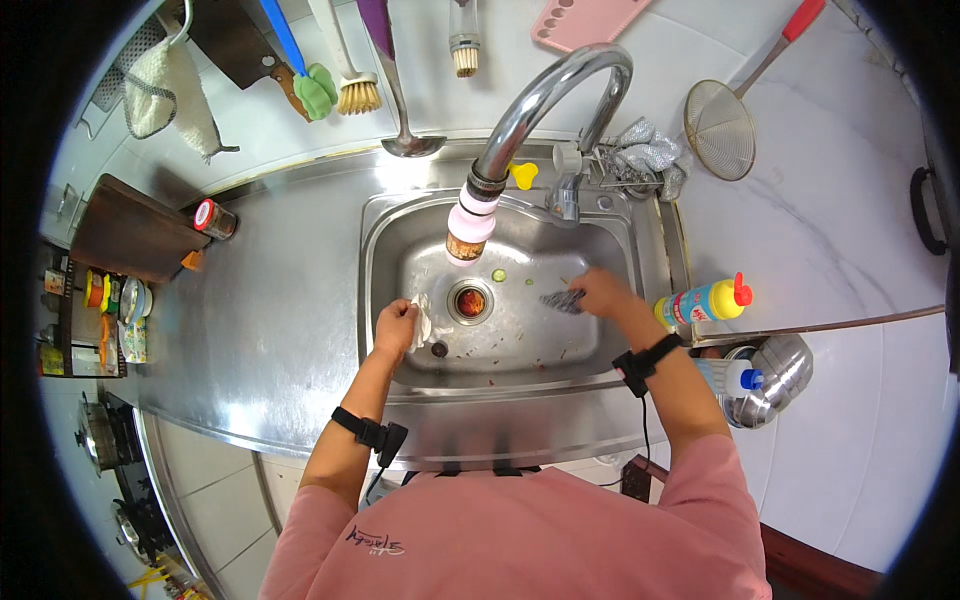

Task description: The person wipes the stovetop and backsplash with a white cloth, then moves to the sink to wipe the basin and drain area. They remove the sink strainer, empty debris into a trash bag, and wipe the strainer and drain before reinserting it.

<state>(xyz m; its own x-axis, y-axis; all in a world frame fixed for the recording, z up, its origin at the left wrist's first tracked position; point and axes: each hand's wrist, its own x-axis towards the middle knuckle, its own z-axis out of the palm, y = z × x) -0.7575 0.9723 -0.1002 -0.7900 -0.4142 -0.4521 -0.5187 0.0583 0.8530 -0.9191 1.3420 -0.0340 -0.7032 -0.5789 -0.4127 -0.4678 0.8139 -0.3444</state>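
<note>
In the head view my left hand (397, 328) is over the left side of a steel sink (628, 240), its fingers closed on a crumpled white piece (422, 320) that looks like tissue or thin cloth. My right hand (602, 292) reaches into the sink's right side and grips a grey, crinkled scouring cloth (562, 301). Between the hands lies the drain (470, 302), with reddish-orange scraps in it. Green slices (498, 275) and small brown bits are scattered over the sink floor. A dark round spot (439, 349) sits near my left hand.
A curved chrome faucet (540, 85) with a pink nozzle (472, 222) hangs over the sink. A yellow bottle (712, 302) stands on the right. Silvery cloths (650, 155) lie on a rack behind. A ladle (408, 143) and brushes hang along the wall; a jar (216, 218) stands left.
</note>
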